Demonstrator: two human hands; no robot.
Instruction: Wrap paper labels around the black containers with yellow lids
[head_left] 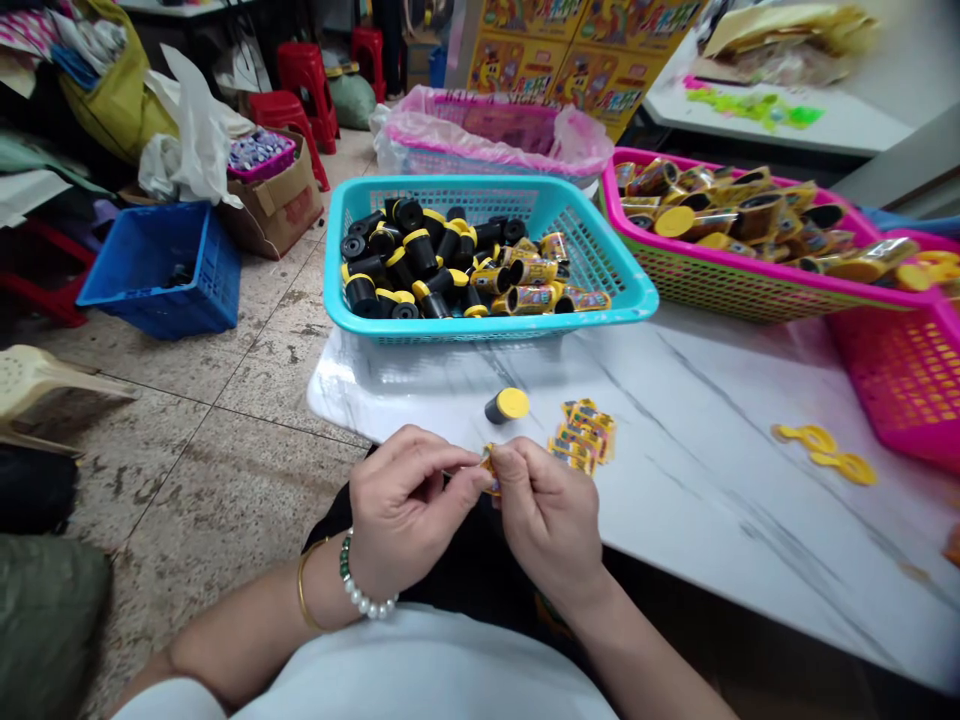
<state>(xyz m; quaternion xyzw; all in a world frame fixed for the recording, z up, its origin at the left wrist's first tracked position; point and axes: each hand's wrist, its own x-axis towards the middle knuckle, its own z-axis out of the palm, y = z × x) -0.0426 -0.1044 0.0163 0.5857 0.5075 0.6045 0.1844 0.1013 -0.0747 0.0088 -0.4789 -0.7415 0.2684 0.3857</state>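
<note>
Both my hands meet over the table's front edge, pinching a small yellow printed label (491, 462) between them. My left hand (412, 505), with bracelets at the wrist, grips it by thumb and forefinger. My right hand (547, 520) is closed on its other side and hides much of it. Just beyond my hands a black cylinder with a yellow cap (512, 404) lies tipped on the white table. To its right is a pile of printed labels (583, 436). Farther back, a turquoise basket (487, 325) holds black yellow-capped cylinders and several label-wrapped ones.
A pink and green basket (720, 275) of wrapped cylinders stands at the right, near another pink basket (900, 385). Yellow plastic ring pieces (825, 452) lie on the marbled table (697, 480). A blue crate (161, 285) sits on the floor at left.
</note>
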